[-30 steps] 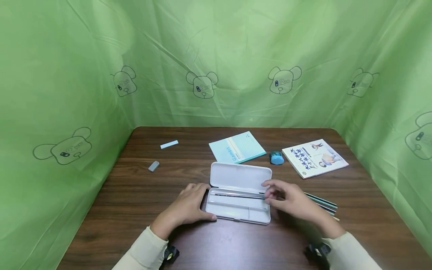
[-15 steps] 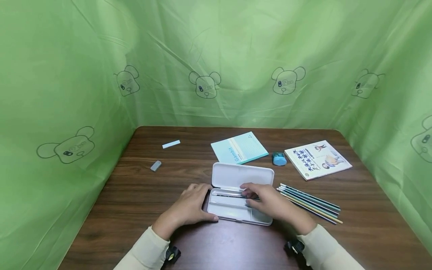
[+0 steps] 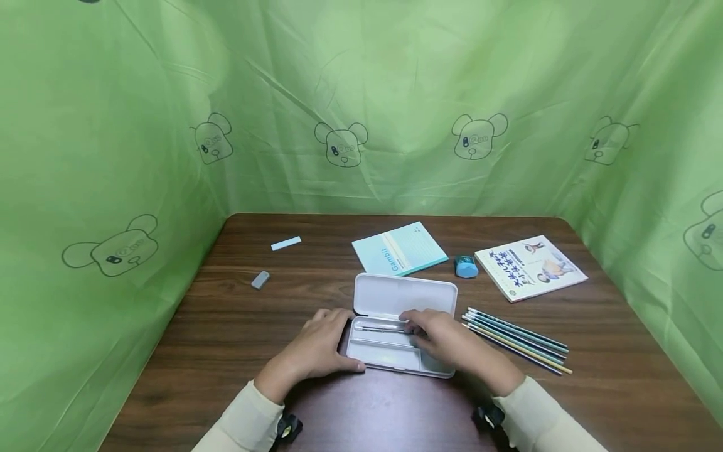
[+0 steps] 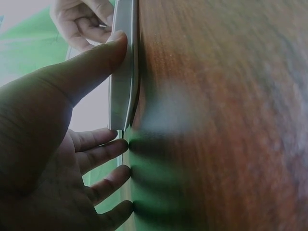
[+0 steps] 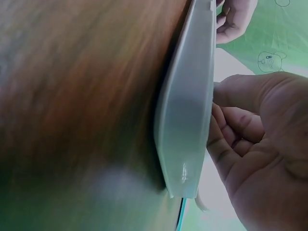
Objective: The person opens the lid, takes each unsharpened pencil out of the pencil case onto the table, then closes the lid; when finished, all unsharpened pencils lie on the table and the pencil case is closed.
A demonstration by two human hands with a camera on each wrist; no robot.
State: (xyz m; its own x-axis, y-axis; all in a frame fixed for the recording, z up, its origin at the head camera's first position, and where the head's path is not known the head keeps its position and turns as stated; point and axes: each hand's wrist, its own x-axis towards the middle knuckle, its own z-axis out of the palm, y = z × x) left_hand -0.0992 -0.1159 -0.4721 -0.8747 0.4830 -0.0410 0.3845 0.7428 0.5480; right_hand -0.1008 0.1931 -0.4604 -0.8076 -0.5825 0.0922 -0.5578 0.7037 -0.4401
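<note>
An open white pencil case [image 3: 390,359] lies with its lid [image 3: 403,295] tilted back. My left hand [image 3: 319,345] holds its left end, the thumb along the front wall and the other fingers spread at the end and back corner, as the left wrist view also shows. Curled fingers of my right hand [image 3: 443,339] reach into the rear compartment, at a thin dark pencil [image 3: 378,329] lying lengthwise there. In the right wrist view the thumb and fingers of the right hand [image 5: 262,125] bend over the case's wall [image 5: 185,110], which hides their tips.
Several pencils [image 3: 516,342] lie bundled right of the case. Behind are a light blue notebook [image 3: 398,248], a blue sharpener-like object [image 3: 465,267] and a white book [image 3: 531,269]. A grey eraser [image 3: 260,280] and a pale blue strip [image 3: 286,243] lie at left.
My right hand has moved left from the case's right end toward its middle, over the pencil, uncovering the bundle of pencils. The left hand has kept its place at the case.
</note>
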